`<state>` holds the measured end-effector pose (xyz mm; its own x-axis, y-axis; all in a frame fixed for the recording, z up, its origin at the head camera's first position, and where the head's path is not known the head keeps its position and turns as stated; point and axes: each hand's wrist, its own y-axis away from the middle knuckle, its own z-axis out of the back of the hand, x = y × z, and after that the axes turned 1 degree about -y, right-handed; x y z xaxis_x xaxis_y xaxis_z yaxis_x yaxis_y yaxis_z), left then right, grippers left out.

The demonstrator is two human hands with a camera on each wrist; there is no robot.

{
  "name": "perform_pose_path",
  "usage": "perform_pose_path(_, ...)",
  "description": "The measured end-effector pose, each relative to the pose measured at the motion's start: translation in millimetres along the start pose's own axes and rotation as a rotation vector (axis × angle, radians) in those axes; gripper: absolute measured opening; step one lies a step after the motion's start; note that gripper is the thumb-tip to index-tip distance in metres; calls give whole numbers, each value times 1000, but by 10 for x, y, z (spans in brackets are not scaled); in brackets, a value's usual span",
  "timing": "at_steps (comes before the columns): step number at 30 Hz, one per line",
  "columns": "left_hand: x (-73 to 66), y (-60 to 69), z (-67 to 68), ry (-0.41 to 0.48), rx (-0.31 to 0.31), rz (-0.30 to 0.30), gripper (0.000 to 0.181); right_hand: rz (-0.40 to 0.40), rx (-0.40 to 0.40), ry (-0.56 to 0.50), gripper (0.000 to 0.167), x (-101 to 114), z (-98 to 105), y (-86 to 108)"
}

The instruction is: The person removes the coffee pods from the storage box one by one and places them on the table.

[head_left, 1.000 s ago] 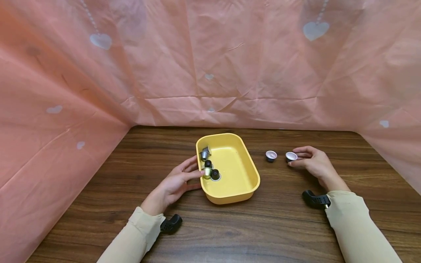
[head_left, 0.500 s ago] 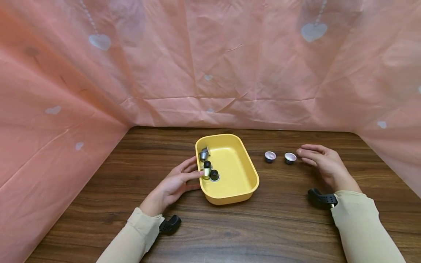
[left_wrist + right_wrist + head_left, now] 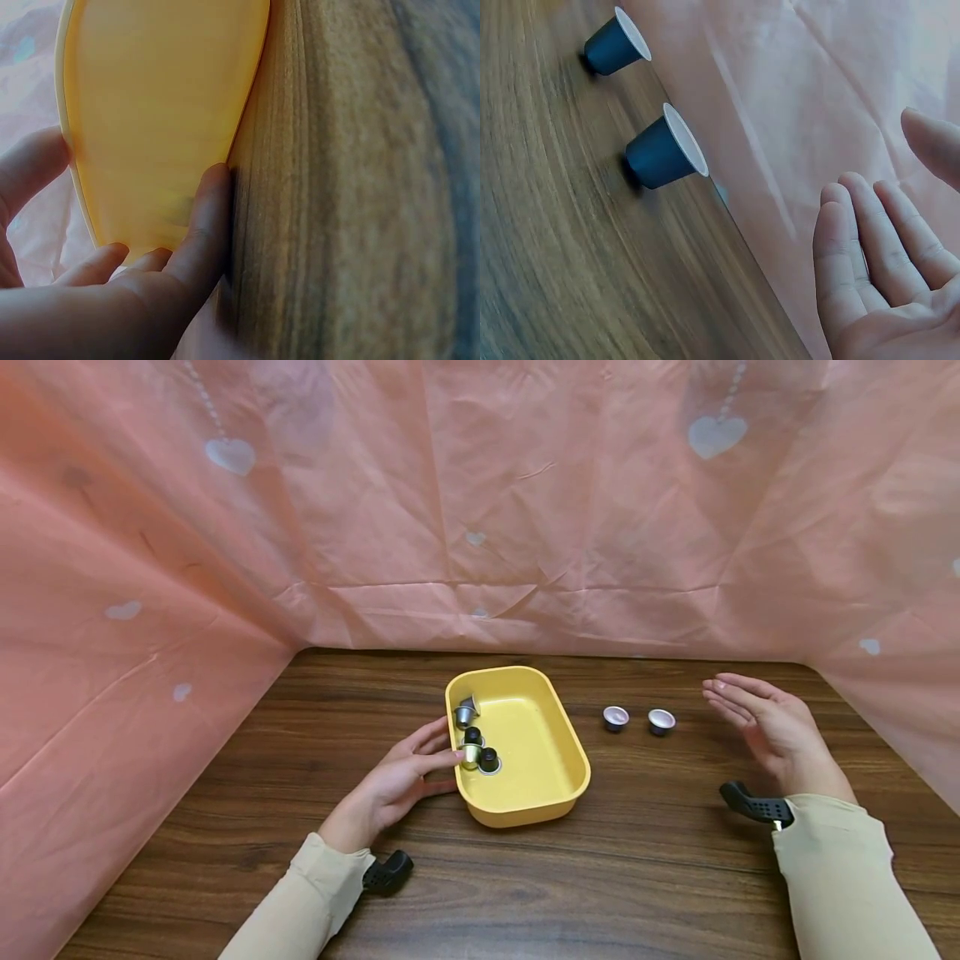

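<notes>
Head, tray: the yellow tray [image 3: 534,739] stands on the bench [image 3: 525,893], nearest the middle of the far edge.
Head, tray contents: only here does the interior show; along its left wall lie a silver capsule [image 3: 464,717], a dark capsule [image 3: 470,702] partly behind it, two black capsules [image 3: 489,759] and a pale gold capsule [image 3: 471,756].
Head, loose pair: two lidded capsules [image 3: 662,721] stand apart between the tray and the bench's far right corner.
Head, hands: left hand [image 3: 393,783] touches the tray's left side, thumb at the rim; right hand [image 3: 780,735] is released, towards the bench's right edge, near the pair but clear of it.
Head, materials: wrinkled pink cloth [image 3: 600,518] with pale hearts, dark streaked wood grain, cream sleeves [image 3: 303,893].
Left wrist, wall: the tray's smooth outer side, curved and faintly glowing; fingers spread against it rather than clenched, one along the lower edge beside the bench.
Right wrist, capsules: dark blue tapered sides, flared rims, pale flat lids upward.
Right wrist, palm: upturned, fingers extended, thumb apart.
</notes>
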<state>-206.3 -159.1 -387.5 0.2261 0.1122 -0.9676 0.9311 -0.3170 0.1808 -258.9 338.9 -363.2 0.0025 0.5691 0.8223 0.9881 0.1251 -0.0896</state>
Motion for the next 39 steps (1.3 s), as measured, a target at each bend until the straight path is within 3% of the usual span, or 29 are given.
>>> perform_pose_path(9,3,-13,-9,-1,-6,3,80,5,25,-74,29,32,-107,-10)
perform_pose_path(19,-16,-4,-6,10,-4,-2,79,64,76,-83,27,-57,-524,-129)
perform_pose_path(22,-18,-3,-5,14,-7,-4,79,53,51,-34,25,-129,-660,-177)
perform_pose_path(30,-12,1,-12,16,-13,-3,79,15,-62,215,20,-375,-1039,-290)
perform_pose_path(39,-8,12,-30,18,-12,-7,79,-13,-45,222,19,-551,-1394,-407)
